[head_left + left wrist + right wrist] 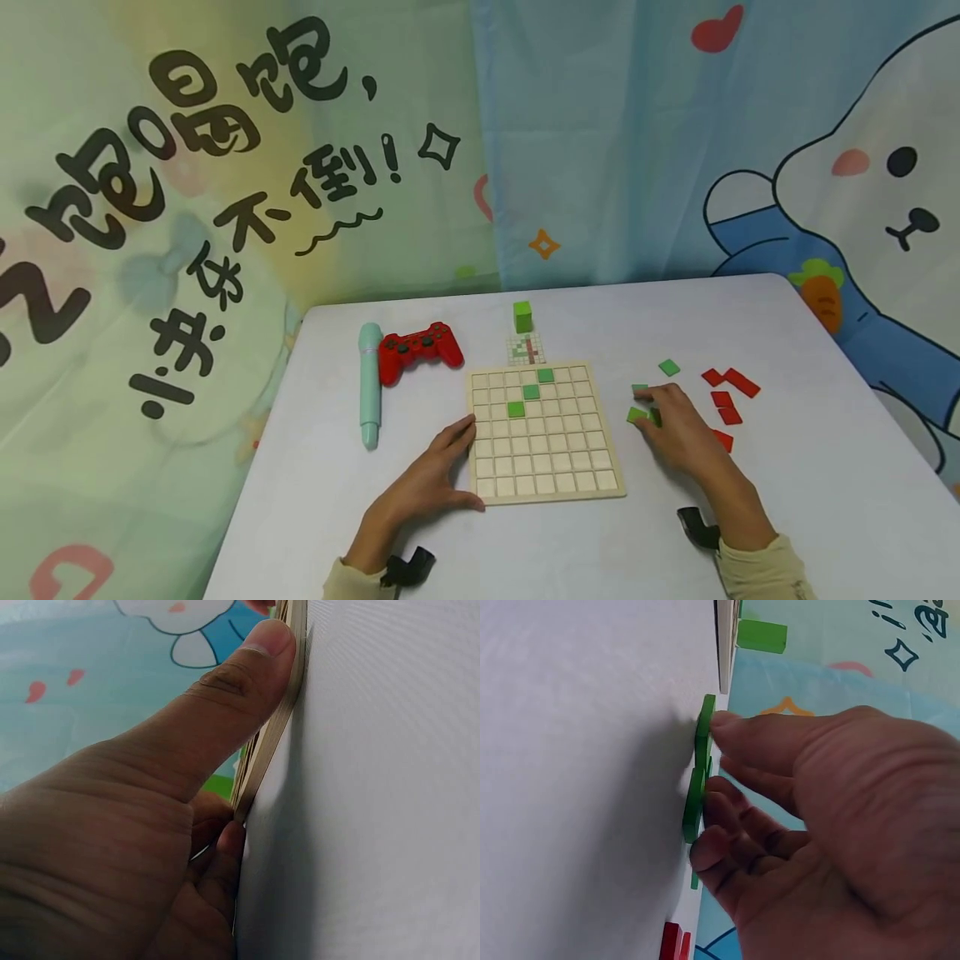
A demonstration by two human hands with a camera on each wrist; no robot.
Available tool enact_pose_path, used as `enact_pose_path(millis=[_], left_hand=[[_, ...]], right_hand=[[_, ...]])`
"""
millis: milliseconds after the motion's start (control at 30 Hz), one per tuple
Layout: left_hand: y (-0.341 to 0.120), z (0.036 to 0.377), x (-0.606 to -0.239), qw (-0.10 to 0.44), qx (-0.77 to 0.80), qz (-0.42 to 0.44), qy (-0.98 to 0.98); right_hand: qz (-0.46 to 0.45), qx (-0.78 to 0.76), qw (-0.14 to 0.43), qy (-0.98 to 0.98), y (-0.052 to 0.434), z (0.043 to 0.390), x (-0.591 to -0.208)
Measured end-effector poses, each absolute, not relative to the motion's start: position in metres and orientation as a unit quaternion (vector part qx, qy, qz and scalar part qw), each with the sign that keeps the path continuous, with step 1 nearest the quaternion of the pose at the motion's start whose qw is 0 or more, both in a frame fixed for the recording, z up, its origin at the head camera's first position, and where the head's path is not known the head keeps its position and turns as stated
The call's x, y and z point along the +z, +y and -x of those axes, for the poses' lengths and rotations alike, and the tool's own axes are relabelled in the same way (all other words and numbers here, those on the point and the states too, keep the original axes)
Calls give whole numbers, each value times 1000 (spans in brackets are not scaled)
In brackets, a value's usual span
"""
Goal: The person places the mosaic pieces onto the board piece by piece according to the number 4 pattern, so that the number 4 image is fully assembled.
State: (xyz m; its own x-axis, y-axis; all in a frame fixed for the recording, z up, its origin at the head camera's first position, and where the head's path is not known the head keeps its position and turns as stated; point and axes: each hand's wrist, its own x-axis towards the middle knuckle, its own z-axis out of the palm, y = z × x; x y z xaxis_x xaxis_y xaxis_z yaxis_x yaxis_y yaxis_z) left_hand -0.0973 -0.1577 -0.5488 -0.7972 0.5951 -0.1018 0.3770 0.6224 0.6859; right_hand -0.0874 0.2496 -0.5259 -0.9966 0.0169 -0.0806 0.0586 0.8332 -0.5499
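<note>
A square wooden grid board (550, 500) lies mid-table with three green tiles (531, 392) in a diagonal line of its cells. My left hand (431, 475) rests against the board's left side, its fingers along the edge and its thumb (262, 671) at the near left corner. To the right of the board, my right hand (684, 433) reaches down over loose green tiles. Its thumb touches one green tile (704, 733), and its curled fingertips are right at another green tile (694, 804). One more green tile (669, 367) lies just beyond this hand.
Several red tiles (742, 382) are scattered right of my right hand. Behind the board are a small patterned card (527, 349) and a green block (522, 317). A red game controller (420, 350) and a mint-green stick with a cap (370, 383) lie to the left.
</note>
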Motion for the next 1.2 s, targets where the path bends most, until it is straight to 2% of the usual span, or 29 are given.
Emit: enact_pose_path(millis=[600, 1000, 1200], left_hand=[[-156, 97, -550, 171, 333, -269, 888], [-157, 97, -546, 169, 334, -264, 889], [-157, 98, -546, 171, 332, -266, 889]], right_hand=[[-65, -276, 44, 958, 270, 76, -526], [-56, -278, 29, 958, 266, 82, -523], [3, -282, 41, 959, 238, 92, -509]])
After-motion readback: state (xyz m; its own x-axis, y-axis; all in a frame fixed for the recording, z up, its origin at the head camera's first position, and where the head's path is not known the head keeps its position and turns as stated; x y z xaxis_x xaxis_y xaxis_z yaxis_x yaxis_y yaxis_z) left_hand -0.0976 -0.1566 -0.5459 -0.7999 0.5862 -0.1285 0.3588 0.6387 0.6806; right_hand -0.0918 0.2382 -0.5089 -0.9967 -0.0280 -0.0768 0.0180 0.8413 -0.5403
